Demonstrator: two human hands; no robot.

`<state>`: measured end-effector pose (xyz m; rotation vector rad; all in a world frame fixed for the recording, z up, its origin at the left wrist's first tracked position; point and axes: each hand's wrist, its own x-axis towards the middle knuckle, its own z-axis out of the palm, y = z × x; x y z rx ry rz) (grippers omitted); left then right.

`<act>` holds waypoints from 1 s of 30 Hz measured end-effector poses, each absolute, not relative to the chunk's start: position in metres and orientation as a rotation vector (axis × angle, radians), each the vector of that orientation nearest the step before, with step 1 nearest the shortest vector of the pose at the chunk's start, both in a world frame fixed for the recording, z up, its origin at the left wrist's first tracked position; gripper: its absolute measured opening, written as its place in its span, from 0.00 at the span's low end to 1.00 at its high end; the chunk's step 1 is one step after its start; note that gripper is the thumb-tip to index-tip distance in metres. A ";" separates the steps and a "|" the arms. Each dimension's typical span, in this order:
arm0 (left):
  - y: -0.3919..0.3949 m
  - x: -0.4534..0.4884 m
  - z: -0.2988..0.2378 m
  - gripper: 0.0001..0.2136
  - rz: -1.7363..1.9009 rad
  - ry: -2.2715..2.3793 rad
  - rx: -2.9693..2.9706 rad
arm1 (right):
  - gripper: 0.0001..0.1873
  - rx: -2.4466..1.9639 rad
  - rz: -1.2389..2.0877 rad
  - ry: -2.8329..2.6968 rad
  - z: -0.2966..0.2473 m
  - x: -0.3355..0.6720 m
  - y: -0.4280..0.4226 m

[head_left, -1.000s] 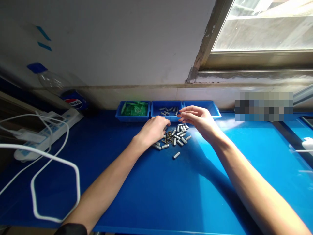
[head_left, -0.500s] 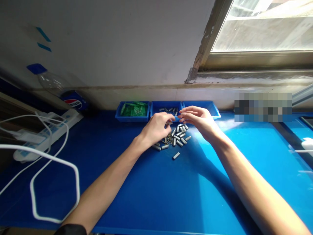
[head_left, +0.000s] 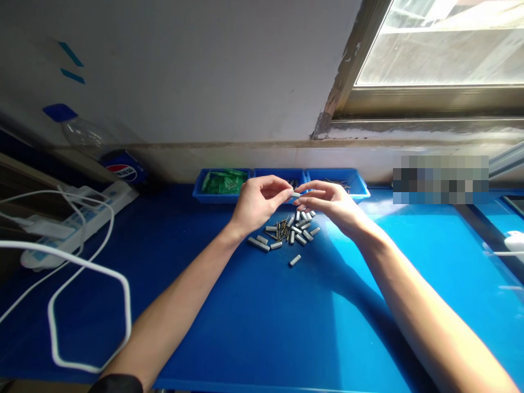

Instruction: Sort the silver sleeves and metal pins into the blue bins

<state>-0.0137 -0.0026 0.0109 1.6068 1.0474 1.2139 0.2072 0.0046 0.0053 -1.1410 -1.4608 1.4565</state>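
Observation:
My left hand (head_left: pixel 258 206) is raised above the blue table (head_left: pixel 262 316), its thumb and fingers pinched on a small silver metal sleeve (head_left: pixel 295 194). My right hand (head_left: pixel 329 203) meets it fingertip to fingertip, pinched as well; what it holds is too small to make out. Below both hands lies a loose pile of silver sleeves and thin brass pins (head_left: pixel 289 232). One sleeve (head_left: pixel 295 260) lies apart, nearer to me.
Three blue trays stand against the wall: the left one (head_left: pixel 221 183) holds green parts, the middle one (head_left: pixel 279 176) is mostly hidden by my hands, the right one (head_left: pixel 347 183) holds thin pins. A white power strip (head_left: pixel 77 218), looping cable and a lying bottle (head_left: pixel 102 144) are at left.
My left hand rose from the pile with a sleeve pinched in it and came up to meet my right hand's fingertips. My right hand stayed about where it was.

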 end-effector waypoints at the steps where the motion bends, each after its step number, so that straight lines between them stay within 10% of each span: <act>1: -0.002 -0.014 0.011 0.09 1.217 1.045 1.598 | 0.23 -1.127 1.477 -1.465 0.005 0.207 0.004; 30: -0.014 -0.014 0.017 0.12 -0.092 1.724 2.428 | 0.17 -1.215 1.297 -1.271 -0.002 0.199 0.006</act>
